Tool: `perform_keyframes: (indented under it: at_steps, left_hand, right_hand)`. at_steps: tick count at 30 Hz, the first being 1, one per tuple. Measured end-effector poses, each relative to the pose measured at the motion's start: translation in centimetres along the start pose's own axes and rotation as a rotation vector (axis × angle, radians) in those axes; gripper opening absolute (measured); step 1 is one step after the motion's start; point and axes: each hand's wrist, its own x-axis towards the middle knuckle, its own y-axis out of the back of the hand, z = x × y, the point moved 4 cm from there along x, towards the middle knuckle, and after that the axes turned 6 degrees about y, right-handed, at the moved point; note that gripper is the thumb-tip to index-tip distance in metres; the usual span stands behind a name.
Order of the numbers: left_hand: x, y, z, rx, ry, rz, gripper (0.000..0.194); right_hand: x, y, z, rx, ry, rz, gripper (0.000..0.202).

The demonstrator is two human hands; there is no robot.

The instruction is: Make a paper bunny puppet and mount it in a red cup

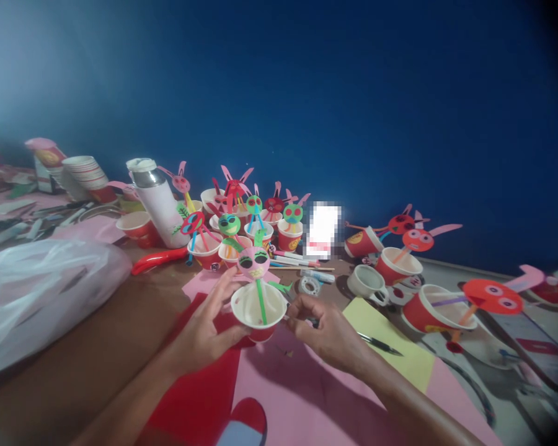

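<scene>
In the middle of the head view stands a red paper cup with a white inside. My left hand grips it from the left, thumb near the front and fingers at the back. A green stem rises out of the cup, topped by a pink paper face with dark eyes and green ears. My right hand is at the cup's right rim, thumb and forefinger pinched together. Whatever lies in that pinch is too small to make out. Pink paper and red paper lie under my hands.
Several cups with paper-faced figures stand behind; others, like an orange-faced one, are at right. Nearby are a white bottle, red-handled scissors, a mug, a tape roll, a pen on yellow paper and a plastic bag.
</scene>
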Motion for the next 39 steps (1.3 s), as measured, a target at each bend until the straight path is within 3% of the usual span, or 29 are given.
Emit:
perform_keyframes:
  at_steps: [8, 11, 15, 18, 25, 33, 36, 39]
  left_hand:
    - [-0.1, -0.3, 0.8, -0.039, -0.047, -0.010, 0.059]
    - [-0.2, -0.5, 0.9, -0.024, -0.049, -0.008, 0.061]
    - [-0.5, -0.8, 0.4, 0.049, -0.058, 0.000, 0.082]
    - [-1.0, -1.1, -0.2, 0.146, -0.074, -0.013, 0.087]
    - [-1.3, -1.3, -0.3, 0.254, -0.142, -0.049, 0.085]
    - [-1.1, -1.0, -0.2, 0.040, -0.075, -0.048, 0.077]
    - [-0.5, -0.7, -0.3, -0.218, -0.019, -0.044, 0.073]
    - [0.3, -0.4, -0.7, -0.581, 0.053, -0.002, 0.051]
  right_hand:
    - [-0.1, 0.5, -0.5, 0.044, 0.017, -0.016, 0.010]
    - [-0.1, 0.7, -0.6, 0.043, 0.083, 0.005, 0.030]
    - [-0.4, 0.5, -0.2, 0.006, 0.122, 0.009, 0.071]
    - [-0.7, 0.0, 0.0, -0.051, 0.117, -0.016, 0.086]
    - [-1.0, -0.7, -0.4, -0.173, 0.189, -0.022, 0.077]
    - [-0.8, -0.1, -1.3, -0.107, 0.213, 0.047, 0.063]
    - [-0.9, 0.2, -1.4, -0.016, 0.148, 0.079, 0.063]
    - [-0.8, 0.6, -1.4, 0.127, 0.075, 0.107, 0.062]
